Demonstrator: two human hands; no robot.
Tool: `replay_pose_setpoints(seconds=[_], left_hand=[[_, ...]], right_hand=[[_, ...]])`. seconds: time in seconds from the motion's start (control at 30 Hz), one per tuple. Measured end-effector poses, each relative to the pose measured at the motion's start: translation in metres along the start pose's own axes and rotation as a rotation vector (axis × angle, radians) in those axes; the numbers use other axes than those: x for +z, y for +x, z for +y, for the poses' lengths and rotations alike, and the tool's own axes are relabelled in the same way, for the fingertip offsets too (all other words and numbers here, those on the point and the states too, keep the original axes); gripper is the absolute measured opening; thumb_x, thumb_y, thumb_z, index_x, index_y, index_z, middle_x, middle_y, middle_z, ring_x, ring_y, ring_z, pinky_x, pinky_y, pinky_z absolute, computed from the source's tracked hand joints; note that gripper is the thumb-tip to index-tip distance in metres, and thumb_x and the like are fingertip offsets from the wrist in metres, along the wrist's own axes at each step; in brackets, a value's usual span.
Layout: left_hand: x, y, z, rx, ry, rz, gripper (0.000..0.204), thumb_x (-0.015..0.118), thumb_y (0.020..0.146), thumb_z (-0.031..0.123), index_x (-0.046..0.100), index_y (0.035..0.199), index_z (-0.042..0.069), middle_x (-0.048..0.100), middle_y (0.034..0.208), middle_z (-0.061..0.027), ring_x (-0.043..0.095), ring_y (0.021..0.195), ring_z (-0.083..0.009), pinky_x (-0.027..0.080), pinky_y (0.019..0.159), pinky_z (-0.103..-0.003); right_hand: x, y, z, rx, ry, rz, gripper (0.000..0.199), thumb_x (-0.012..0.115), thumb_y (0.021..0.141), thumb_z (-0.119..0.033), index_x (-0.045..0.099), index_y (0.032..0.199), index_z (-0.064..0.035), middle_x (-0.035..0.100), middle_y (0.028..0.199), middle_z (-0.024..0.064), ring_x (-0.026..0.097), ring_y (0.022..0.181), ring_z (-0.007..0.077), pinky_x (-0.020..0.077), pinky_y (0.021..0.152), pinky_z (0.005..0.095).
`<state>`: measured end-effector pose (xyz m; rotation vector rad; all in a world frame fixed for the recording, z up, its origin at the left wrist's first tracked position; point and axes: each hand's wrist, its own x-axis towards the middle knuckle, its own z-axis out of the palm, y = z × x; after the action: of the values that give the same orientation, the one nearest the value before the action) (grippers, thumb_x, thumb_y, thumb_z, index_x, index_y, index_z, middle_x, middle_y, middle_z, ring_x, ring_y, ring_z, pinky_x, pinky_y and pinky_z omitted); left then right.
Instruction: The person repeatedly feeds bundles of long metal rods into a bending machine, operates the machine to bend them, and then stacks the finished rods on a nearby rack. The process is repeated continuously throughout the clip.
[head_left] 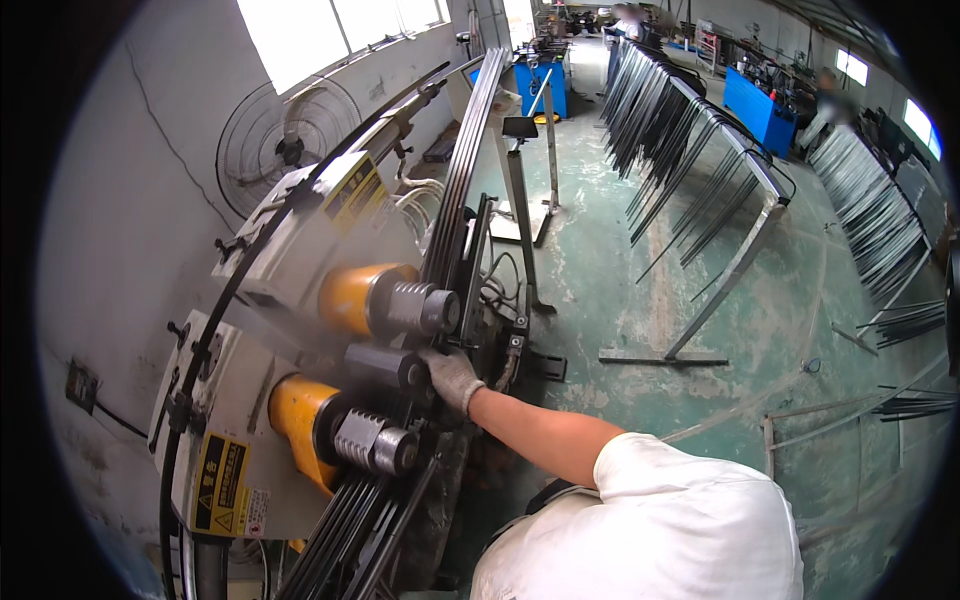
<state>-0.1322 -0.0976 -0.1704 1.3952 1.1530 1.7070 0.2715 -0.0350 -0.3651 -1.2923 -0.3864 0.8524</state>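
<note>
"Is your right hand (455, 383) grasping anything?"

"I cannot tell: you have it in a pale glove, right beside the end of the dark cylinder (378, 367), and your fingers are mostly hidden. Your left hand is out of view."

"And the long bars (464, 165) near you?"

"They run lengthwise along your machine (310, 215), near your right hand. The dark cylinder sits between two ribbed rollers (412, 307)."

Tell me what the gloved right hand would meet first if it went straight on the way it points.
Probably the end of the dark grey cylinder just left of the right hand; they look very close, and depth is unclear, so they may be touching.
</note>
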Motion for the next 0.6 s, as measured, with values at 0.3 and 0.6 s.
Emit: replay_pose_setpoints(seconds=[0.3, 0.6], left_hand=[[0.006, 0.054, 0.064, 0.457, 0.246, 0.006, 0.063, 0.076, 0.104, 0.043, 0.057, 0.145, -0.002, 0.075, 0.127, -0.013, 0.074, 0.096, -0.0303, 0.062, 0.095, -0.04], [0.048, 0.111, 0.088, 0.557, 0.136, -0.144, 0.053, 0.082, 0.101, 0.026, 0.059, 0.137, -0.005, 0.077, 0.114, -0.0164, 0.074, 0.088, -0.0262, 0.064, 0.084, -0.037]], right_hand=[[0.003, 0.002, -0.052, -0.067, 0.065, -0.183, 0.044, 0.079, 0.094, -0.034, 0.074, 0.128, -0.0056, 0.076, 0.109, 0.0075, 0.073, 0.095, 0.017, 0.0585, 0.082, 0.0362], [0.001, 0.02, -0.036, -0.245, -0.036, -0.153, 0.04, 0.08, 0.095, -0.028, 0.076, 0.126, -0.0031, 0.076, 0.113, 0.0081, 0.071, 0.104, 0.0173, 0.0572, 0.092, 0.0364]])
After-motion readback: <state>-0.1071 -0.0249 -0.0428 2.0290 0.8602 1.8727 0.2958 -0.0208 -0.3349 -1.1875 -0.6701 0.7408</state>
